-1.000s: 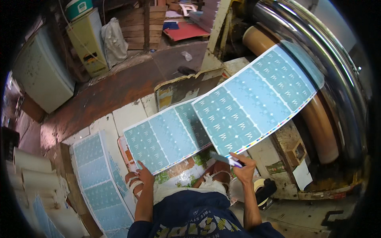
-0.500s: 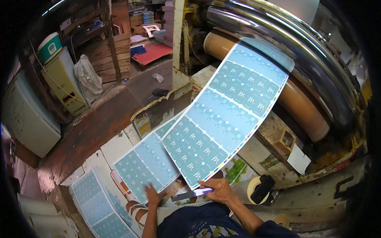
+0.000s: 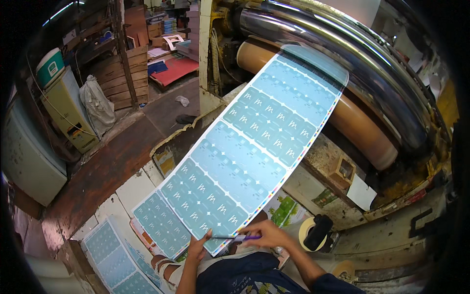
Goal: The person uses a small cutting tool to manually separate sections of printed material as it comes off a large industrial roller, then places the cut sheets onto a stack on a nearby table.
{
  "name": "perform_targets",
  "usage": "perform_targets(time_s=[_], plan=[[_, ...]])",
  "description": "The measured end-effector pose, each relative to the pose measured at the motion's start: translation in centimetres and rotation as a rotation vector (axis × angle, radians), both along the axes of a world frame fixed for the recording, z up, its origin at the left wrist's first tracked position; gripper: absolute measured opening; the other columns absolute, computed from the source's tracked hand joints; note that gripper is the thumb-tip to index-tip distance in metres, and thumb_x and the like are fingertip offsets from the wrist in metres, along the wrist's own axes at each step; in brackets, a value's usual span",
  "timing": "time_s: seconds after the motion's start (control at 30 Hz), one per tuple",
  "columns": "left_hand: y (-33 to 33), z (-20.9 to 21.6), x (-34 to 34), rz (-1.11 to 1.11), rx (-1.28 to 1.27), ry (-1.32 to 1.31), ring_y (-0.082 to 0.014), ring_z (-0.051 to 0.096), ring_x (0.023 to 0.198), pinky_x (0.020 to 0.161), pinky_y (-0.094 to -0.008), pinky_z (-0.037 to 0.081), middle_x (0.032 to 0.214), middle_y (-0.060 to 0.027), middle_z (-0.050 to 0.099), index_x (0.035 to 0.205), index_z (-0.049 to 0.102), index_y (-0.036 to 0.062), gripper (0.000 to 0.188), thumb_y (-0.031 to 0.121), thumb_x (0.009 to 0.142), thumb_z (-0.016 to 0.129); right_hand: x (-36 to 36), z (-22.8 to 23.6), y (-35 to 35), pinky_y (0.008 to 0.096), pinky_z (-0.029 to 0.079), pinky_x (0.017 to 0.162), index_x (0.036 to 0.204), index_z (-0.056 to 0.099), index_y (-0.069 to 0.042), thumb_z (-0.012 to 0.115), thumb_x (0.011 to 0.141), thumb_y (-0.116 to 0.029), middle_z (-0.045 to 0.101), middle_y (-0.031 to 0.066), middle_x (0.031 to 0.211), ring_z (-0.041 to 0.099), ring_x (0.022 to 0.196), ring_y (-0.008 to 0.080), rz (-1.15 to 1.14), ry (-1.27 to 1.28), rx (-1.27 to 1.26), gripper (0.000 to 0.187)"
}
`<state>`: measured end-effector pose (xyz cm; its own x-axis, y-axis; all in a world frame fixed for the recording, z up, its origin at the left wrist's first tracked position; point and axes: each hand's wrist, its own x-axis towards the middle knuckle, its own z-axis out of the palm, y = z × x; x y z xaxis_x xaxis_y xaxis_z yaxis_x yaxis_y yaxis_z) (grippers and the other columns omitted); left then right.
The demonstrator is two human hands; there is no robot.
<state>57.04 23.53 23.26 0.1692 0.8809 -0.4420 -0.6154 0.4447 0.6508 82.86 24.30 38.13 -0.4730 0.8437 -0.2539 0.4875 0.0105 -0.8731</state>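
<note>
A long printed sheet (image 3: pixel 240 147) with teal and pale blue panels hangs from the shiny roller (image 3: pixel 318 36) down to my lap. At its near end, my left hand (image 3: pixel 197 249) pinches the edge, thumb on top. My right hand (image 3: pixel 268 236) is closed round the purple handle of a knife (image 3: pixel 239 238). The knife's flat grey blade lies across the sheet's near corner, its tip close to my left thumb. The right fingertips are beside the sheet's colour-marked edge. Partly under this sheet is another printed sheet (image 3: pixel 159 223).
More printed sheets (image 3: pixel 110 250) lie at the lower left. An orange-brown roller (image 3: pixel 367 127) runs below the shiny one. To my right are a tape roll (image 3: pixel 307 229) with a black object against it, and a small wooden box (image 3: pixel 342 171). A white fridge (image 3: pixel 34 152) stands far left.
The sheet reaches further down toward me, covering more of the one beneath. My left hand has risen from the lower sheet to the hanging sheet's near edge. The knife now lies across its corner.
</note>
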Motion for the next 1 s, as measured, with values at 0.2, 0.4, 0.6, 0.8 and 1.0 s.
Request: perform_targets(time_s=[0.2,0.4,0.6,0.8,1.0], plan=[[-1.7,1.0,-2.4,0.069,0.130,0.263,-0.0190,0.061,0.096,0.083,-0.0319,0.052,0.109,-0.0096,0.061,0.124,0.048,-0.0012,0.049,0.005,0.082,0.072,8.5,6.8,5.2,0.0218,0.046,0.046,0.122,0.061,-0.001,0.064,0.091,-0.021,0.067,0.0063,0.076,0.058,0.052,0.0086,-0.565,0.108,0.123,0.037],[-3.0,2.0,-4.3,0.156,0.062,0.184,-0.0199,0.063,0.090,0.080,-0.0311,0.053,0.104,-0.0103,0.062,0.120,0.050,-0.0023,0.047,0.001,0.080,0.073,21.2,9.4,14.4,0.0223,0.048,0.048,0.126,0.054,0.000,0.056,0.096,-0.022,0.067,0.0096,0.088,0.061,0.061,0.0101,-1.107,0.438,0.715,0.037],[-5.6,1.9,-7.1,0.150,-0.022,0.206,-0.0225,0.064,0.088,0.078,-0.0336,0.054,0.104,-0.0131,0.063,0.121,0.049,-0.0036,0.051,-0.001,0.077,0.074,27.7,8.3,19.0,0.0224,0.048,0.049,0.121,0.057,0.001,0.059,0.095,-0.026,0.069,0.0103,0.090,0.061,0.060,0.0105,-1.160,0.350,0.688,0.037],[-7.0,3.2,-9.7,0.166,-0.025,0.321,-0.0207,0.065,0.088,0.077,-0.0324,0.055,0.104,-0.0112,0.064,0.120,0.052,-0.0023,0.051,0.003,0.076,0.077,28.9,4.1,19.1,0.0223,0.045,0.045,0.106,0.064,-0.001,0.063,0.092,-0.028,0.068,0.0068,0.080,0.058,0.054,0.0087,-1.077,0.181,0.574,0.031],[-8.8,-1.5,-14.4,0.179,-0.020,0.331,-0.0266,0.064,0.094,0.083,-0.0387,0.054,0.106,-0.0164,0.062,0.123,0.045,-0.0036,0.056,-0.003,0.075,0.074,25.8,3.6,17.9,0.0245,0.044,0.045,0.094,0.064,-0.003,0.064,0.092,-0.027,0.067,0.0056,0.075,0.056,0.049,0.0092,-1.012,0.207,0.433,0.024]])
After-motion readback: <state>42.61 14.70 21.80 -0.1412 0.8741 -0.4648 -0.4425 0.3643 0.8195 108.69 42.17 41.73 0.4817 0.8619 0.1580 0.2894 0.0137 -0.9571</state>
